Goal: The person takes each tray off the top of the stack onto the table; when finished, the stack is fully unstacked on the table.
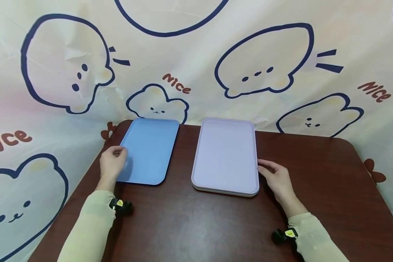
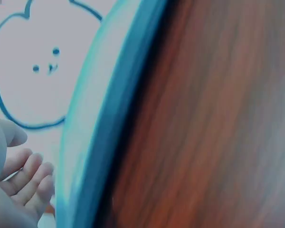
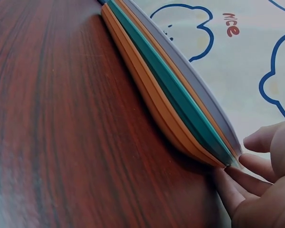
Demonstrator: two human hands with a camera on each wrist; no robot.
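Note:
A blue tray (image 1: pixel 149 151) lies on the left of the dark wooden table. Over its left edge in the head view is my left hand (image 1: pixel 112 163); the left wrist view shows its fingers loosely bent beside the tray's rim (image 2: pixel 107 114), with nothing held. Right of the blue tray lies a stack of several trays, a lavender tray (image 1: pixel 227 156) on top. Orange and teal tray edges (image 3: pixel 171 90) show beneath it in the right wrist view. My right hand (image 1: pixel 278 180) has its fingertips at the stack's right side, thumb near the top tray's rim.
The brown table (image 1: pixel 190 222) extends around both sets of trays. Behind it hangs a pale cloth (image 1: pixel 196 54) with cartoon outlines and "Nice" lettering, also along the left and right sides. Each wrist wears a small black camera strap.

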